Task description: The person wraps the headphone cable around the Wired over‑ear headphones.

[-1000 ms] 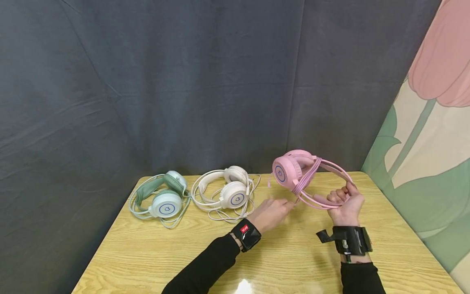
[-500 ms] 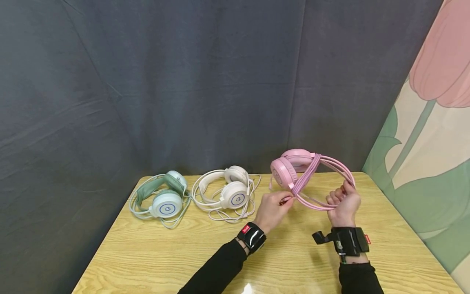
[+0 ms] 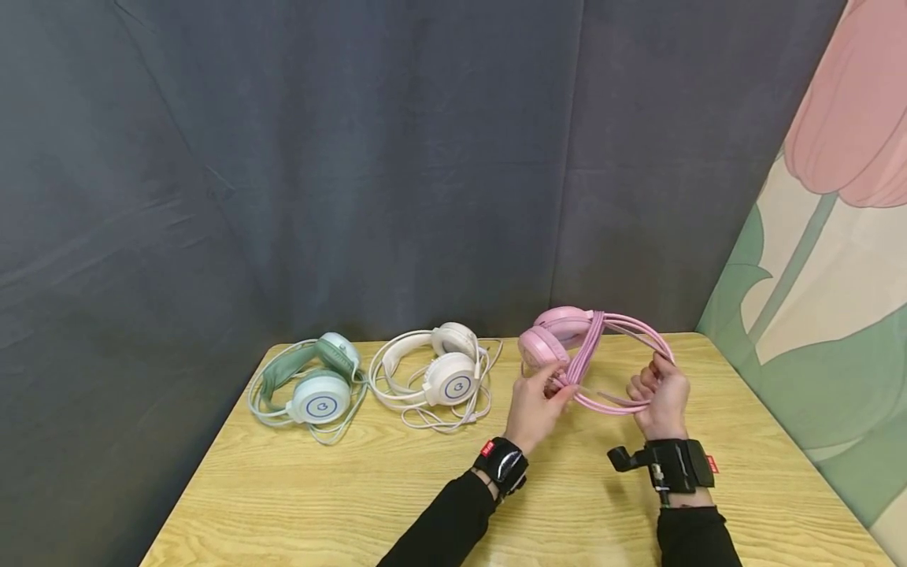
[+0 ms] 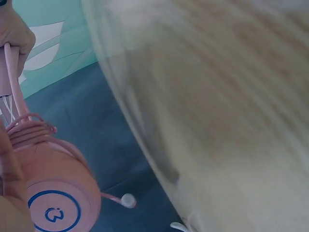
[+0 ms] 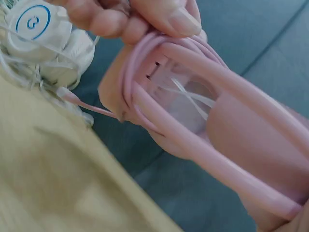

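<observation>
the pink headset [image 3: 567, 346] is being held above the worktop [image 3: 354, 488] at its far right, lower than half a second ago. the right hand [image 3: 662, 398] is gripping the headband, fingers curled around its rails. the left hand [image 3: 538, 405] has come up to the cable [image 3: 583, 358] wound around the band beside the earcup and is pinching it; a second ago it was lower and further left. the white headset [image 3: 442, 370] and the green headset [image 3: 315, 382] are lying unmoved at the far edge, side by side.
</observation>
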`<action>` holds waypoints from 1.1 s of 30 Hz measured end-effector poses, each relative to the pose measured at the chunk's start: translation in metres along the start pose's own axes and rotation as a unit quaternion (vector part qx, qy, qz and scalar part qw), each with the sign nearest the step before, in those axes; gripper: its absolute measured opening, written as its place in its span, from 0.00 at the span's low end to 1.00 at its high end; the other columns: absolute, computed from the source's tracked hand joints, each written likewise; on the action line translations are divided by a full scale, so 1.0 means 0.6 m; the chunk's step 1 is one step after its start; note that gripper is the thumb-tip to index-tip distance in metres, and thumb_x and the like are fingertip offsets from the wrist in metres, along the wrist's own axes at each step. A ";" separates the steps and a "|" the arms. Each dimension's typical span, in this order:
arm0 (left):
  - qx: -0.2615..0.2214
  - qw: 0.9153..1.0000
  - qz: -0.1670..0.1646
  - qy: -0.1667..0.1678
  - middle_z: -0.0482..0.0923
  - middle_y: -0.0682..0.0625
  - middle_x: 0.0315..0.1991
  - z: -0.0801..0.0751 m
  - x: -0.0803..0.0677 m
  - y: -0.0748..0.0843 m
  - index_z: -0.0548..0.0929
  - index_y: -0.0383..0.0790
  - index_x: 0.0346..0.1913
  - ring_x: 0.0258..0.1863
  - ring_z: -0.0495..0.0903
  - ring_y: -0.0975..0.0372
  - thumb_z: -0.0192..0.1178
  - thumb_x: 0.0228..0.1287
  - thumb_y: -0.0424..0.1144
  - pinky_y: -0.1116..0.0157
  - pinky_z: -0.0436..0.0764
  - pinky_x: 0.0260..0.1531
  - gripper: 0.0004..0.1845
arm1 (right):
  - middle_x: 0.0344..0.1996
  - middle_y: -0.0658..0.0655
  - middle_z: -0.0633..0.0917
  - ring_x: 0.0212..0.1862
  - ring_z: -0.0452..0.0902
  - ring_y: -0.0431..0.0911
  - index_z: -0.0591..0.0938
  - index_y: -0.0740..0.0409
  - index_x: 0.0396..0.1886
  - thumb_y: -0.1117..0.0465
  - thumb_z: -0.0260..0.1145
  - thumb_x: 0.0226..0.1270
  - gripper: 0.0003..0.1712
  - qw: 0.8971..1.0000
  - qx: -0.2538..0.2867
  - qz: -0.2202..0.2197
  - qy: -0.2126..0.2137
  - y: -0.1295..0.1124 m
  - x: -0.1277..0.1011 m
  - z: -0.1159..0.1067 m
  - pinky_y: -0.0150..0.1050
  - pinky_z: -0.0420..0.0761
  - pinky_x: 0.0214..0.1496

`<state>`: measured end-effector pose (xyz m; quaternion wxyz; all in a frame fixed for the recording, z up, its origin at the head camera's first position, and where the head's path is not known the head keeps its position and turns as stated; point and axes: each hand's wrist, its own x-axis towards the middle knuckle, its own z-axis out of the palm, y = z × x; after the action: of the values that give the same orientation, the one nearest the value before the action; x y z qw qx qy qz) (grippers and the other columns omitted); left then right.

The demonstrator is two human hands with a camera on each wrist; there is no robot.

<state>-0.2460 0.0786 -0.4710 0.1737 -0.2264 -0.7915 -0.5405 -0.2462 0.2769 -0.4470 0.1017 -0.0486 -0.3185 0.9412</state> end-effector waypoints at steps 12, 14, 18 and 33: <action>0.101 0.993 0.021 -0.054 0.83 0.56 0.22 0.037 -0.011 -0.011 0.83 0.40 0.55 0.15 0.68 0.83 0.66 0.63 0.43 0.84 0.67 0.22 0.19 | 0.15 0.46 0.49 0.13 0.48 0.37 0.65 0.52 0.21 0.56 0.38 0.81 0.23 0.990 -0.071 0.116 -0.028 -0.019 0.020 -0.064 0.32 0.47 0.23; 0.094 0.994 0.019 -0.052 0.82 0.55 0.21 0.045 -0.013 -0.009 0.84 0.39 0.53 0.15 0.67 0.83 0.66 0.63 0.42 0.84 0.67 0.18 0.18 | 0.15 0.45 0.50 0.13 0.50 0.37 0.65 0.52 0.22 0.56 0.38 0.81 0.22 0.989 -0.083 0.122 -0.026 -0.023 0.022 -0.072 0.32 0.47 0.23; 0.092 0.994 0.015 -0.048 0.80 0.57 0.21 0.061 -0.014 -0.008 0.85 0.39 0.52 0.16 0.65 0.82 0.67 0.62 0.40 0.83 0.66 0.17 0.16 | 0.14 0.44 0.51 0.16 0.45 0.38 0.65 0.51 0.25 0.55 0.39 0.81 0.20 0.986 -0.109 0.128 -0.020 -0.030 0.027 -0.082 0.32 0.45 0.23; 0.169 0.983 0.011 -0.068 0.69 0.61 0.18 0.102 -0.006 -0.003 0.82 0.46 0.36 0.17 0.63 0.76 0.63 0.66 0.41 0.81 0.60 0.18 0.03 | 0.18 0.45 0.74 0.22 0.73 0.36 0.69 0.62 0.38 0.70 0.56 0.66 0.05 0.895 -0.431 0.103 0.044 -0.038 0.048 -0.133 0.30 0.79 0.25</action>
<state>-0.2460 0.1347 -0.4958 0.1612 -0.2387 -0.8789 -0.3802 -0.2579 0.3481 -0.4972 -0.0124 -0.1619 -0.6816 0.7135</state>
